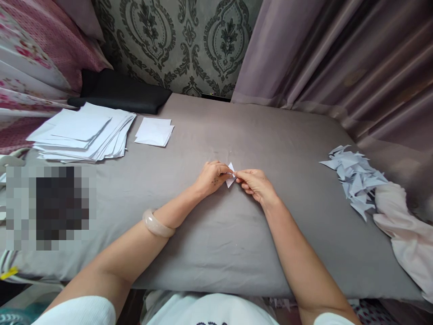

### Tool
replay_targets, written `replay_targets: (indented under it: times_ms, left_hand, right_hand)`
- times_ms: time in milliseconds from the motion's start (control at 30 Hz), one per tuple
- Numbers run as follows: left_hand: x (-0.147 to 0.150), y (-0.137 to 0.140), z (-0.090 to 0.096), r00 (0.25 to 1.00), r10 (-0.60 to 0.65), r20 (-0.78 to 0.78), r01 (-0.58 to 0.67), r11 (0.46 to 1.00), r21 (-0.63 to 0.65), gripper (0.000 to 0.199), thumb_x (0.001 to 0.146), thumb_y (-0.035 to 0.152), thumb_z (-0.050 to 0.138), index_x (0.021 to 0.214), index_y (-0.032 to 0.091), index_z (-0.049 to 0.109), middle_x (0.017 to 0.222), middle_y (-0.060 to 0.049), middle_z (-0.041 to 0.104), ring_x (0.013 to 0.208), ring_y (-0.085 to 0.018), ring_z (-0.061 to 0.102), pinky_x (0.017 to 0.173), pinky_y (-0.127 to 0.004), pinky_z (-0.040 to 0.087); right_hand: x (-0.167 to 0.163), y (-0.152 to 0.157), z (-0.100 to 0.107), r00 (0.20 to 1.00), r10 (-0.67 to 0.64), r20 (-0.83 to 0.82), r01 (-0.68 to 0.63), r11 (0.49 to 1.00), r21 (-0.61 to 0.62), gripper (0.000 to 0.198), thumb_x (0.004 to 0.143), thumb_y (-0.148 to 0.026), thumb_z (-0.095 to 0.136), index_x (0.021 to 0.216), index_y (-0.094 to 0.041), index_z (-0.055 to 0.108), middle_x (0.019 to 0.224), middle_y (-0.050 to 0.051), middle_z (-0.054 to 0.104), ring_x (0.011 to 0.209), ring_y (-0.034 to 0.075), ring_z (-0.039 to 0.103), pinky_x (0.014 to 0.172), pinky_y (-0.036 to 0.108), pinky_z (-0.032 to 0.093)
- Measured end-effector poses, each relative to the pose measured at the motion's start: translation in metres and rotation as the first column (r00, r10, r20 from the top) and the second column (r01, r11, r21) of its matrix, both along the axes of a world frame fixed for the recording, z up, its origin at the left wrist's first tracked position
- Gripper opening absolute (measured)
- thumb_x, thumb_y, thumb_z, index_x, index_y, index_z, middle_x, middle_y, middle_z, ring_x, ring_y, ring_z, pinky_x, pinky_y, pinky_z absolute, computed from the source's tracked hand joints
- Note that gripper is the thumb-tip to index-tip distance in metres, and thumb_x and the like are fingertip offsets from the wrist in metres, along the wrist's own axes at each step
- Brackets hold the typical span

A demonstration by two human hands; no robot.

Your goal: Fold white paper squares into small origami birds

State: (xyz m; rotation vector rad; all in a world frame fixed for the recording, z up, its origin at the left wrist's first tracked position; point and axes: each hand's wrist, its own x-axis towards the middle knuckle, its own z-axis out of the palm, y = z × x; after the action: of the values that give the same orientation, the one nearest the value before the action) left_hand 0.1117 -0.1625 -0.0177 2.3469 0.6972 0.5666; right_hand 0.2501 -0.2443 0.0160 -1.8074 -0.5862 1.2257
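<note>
Pinching a small folded paper tightly between fingertips of left hand and right hand, over grey cloth, well apart from stacked sheets.

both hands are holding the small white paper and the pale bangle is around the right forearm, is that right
Wrong side for the bangle: the head view shows the pale bangle around the left forearm. The left hand and right hand are indeed both holding the small white paper.
</note>
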Motion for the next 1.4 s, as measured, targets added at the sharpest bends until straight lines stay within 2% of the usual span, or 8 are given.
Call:
replay_targets:
  times_ms: [467,667,867,1033,1100,1200,1300,1400]
  left_hand:
    - [0.0,0.001,0.0,1.0,-0.008,0.014,0.009,0.999,-0.035,0.013,0.085,0.02,0.062,0.089,0.022,0.075,0.096,-0.003,0.074,0.091,-0.019,0.064,0.083,-0.03,0.045]
    - [-0.001,0.001,-0.002,0.999,0.005,0.04,-0.004,1.0,-0.028,0.016,0.085,0.02,0.06,0.087,0.023,0.075,0.091,-0.002,0.075,0.086,-0.018,0.065,0.08,-0.028,0.047]
    - [0.001,0.001,-0.002,0.999,0.009,0.031,-0.008,1.0,-0.027,0.013,0.084,0.02,0.062,0.087,0.023,0.075,0.091,-0.002,0.075,0.085,-0.018,0.064,0.08,-0.029,0.046]
    - [0.001,0.0,0.0,0.999,0.013,0.042,-0.01,0.998,-0.067,0.014,0.084,0.019,0.062,0.088,0.021,0.075,0.09,-0.003,0.075,0.085,-0.018,0.063,0.08,-0.029,0.047]
    - [0.001,0.0,0.0,0.998,0.034,0.05,-0.03,0.996,-0.083,0.014,0.084,0.019,0.062,0.087,0.021,0.075,0.088,-0.003,0.074,0.084,-0.018,0.063,0.079,-0.028,0.047]
    - [0.001,-0.001,0.0,0.997,0.057,0.05,-0.051,0.992,-0.113,0.015,0.084,0.02,0.061,0.088,0.021,0.075,0.087,-0.003,0.074,0.084,-0.018,0.062,0.077,-0.028,0.048]
    - [0.0,-0.001,0.002,0.996,0.068,0.054,-0.059,0.988,-0.144,0.016,0.084,0.022,0.06,0.089,0.021,0.075,0.086,-0.003,0.073,0.084,-0.018,0.062,0.076,-0.027,0.049]
    - [0.0,-0.002,0.003,0.995,0.082,0.053,-0.072,0.983,-0.169,0.016,0.084,0.022,0.061,0.089,0.021,0.076,0.087,-0.003,0.073,0.086,-0.018,0.062,0.076,-0.027,0.049]
  right_hand:
    - [0.003,0.0,-0.004,0.999,-0.011,-0.046,0.009,0.999,-0.039,0.017,0.072,-0.019,0.066,0.058,-0.015,0.056,0.049,-0.005,0.05,0.032,-0.001,0.03,0.027,0.013,0.013]
    - [0.006,-0.001,-0.003,0.995,0.002,-0.099,-0.007,0.999,-0.049,0.011,0.072,-0.021,0.066,0.065,-0.015,0.06,0.053,-0.004,0.055,0.032,0.0,0.031,0.026,0.014,0.015]
    - [0.007,0.0,-0.005,0.998,0.005,-0.055,-0.007,0.999,-0.042,0.018,0.071,-0.021,0.066,0.058,-0.016,0.054,0.052,-0.004,0.052,0.033,0.0,0.03,0.027,0.015,0.014]
    - [0.007,-0.002,-0.007,0.999,0.025,-0.04,-0.026,0.999,-0.027,0.017,0.07,-0.026,0.067,0.063,-0.016,0.057,0.054,-0.003,0.053,0.034,0.001,0.029,0.03,0.017,0.013]
    - [0.007,-0.005,-0.008,0.999,0.034,0.032,-0.035,0.999,0.019,0.017,0.07,-0.03,0.067,0.068,-0.016,0.059,0.058,-0.003,0.055,0.037,0.002,0.031,0.032,0.018,0.017]
    - [0.007,-0.012,-0.012,0.961,0.031,0.276,-0.082,0.981,0.175,0.02,0.07,-0.028,0.064,0.087,-0.018,0.063,0.076,-0.001,0.063,0.044,0.004,0.04,0.042,0.019,0.031]
    - [0.009,-0.019,-0.017,0.847,0.036,0.53,-0.211,0.938,0.273,0.024,0.073,-0.019,0.057,0.097,-0.021,0.062,0.095,0.001,0.064,0.052,0.005,0.049,0.057,0.022,0.043]
    - [0.009,-0.024,-0.02,0.69,0.036,0.723,-0.344,0.895,0.284,0.02,0.078,-0.015,0.051,0.093,-0.022,0.063,0.102,0.002,0.061,0.062,0.008,0.056,0.067,0.024,0.044]
